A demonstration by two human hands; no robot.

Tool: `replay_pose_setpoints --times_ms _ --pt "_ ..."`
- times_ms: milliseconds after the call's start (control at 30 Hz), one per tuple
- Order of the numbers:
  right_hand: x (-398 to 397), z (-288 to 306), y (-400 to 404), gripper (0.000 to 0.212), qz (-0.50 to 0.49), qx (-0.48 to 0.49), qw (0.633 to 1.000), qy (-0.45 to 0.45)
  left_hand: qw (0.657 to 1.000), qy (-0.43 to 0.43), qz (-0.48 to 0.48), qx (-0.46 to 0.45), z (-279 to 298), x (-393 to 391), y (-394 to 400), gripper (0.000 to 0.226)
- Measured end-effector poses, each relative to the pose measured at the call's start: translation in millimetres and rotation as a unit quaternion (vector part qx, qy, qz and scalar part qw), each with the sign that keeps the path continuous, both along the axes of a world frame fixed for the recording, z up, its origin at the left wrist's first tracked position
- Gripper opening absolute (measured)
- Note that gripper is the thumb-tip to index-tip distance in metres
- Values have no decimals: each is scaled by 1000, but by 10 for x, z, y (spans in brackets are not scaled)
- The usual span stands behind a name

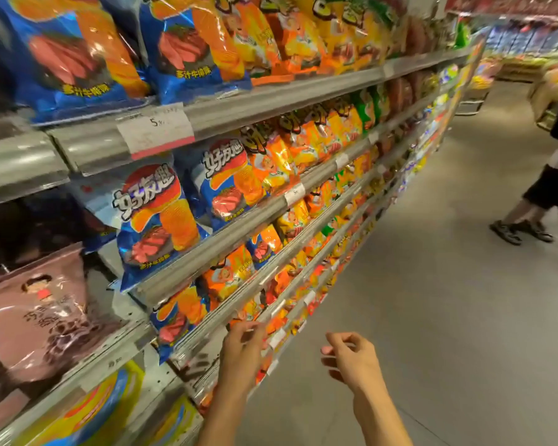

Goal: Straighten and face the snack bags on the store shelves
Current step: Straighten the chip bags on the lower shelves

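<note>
Orange snack bags (273, 320) on a low shelf tier are being reached by the left hand (240, 352), fingers loosely bent at the shelf rail (207, 333) with fingertips at the bag fronts; whether anything is pinched cannot be told. The right hand (351, 357) is held off the shelf, well apart from the bags, fingers loosely curled and empty. Step judged: reaching in to face that row; next, a bag must be gripped and pulled forward square.

Shop aisle: tiered metal shelves (271, 94) of snack bags (155, 220) (price tags (157, 130) on rails).
</note>
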State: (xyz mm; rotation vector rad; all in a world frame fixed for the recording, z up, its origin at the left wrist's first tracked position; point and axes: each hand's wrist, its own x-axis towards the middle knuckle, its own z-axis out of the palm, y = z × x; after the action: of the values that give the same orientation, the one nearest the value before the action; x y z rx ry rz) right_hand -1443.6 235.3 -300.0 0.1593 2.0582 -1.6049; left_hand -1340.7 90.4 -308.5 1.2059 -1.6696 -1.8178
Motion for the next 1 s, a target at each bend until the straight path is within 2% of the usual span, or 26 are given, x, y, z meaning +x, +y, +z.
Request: replay_pose_setpoints --times_ms 233,400,600,667,767,933,1000 --pt "-1046 -168 -640 22 189 -8 982 3 986 -34 159 -43 -70 -629 -282 15" --pt "-1594 -214 -863 13 301 -15 953 29 960 -25 280 0 -95 -1085 -136 19" --pt "-1994 -279 -1168 23 359 -66 930 -45 918 -21 395 28 -213 -1266 -68 11" --pt "-2063 -308 -1324 18 394 -68 916 -40 908 -17 418 31 -249 -1264 -120 12" --pt "-2167 -406 -1653 14 393 -69 916 -35 900 -18 435 9 -308 -1260 -255 14" --pt "-2473 -561 -2015 5 368 -57 926 66 884 -65 458 -75 -382 -1394 -617 10" --pt "-2625 -602 -2143 16 353 -60 928 106 879 -62 457 -122 -374 -1469 -787 13"
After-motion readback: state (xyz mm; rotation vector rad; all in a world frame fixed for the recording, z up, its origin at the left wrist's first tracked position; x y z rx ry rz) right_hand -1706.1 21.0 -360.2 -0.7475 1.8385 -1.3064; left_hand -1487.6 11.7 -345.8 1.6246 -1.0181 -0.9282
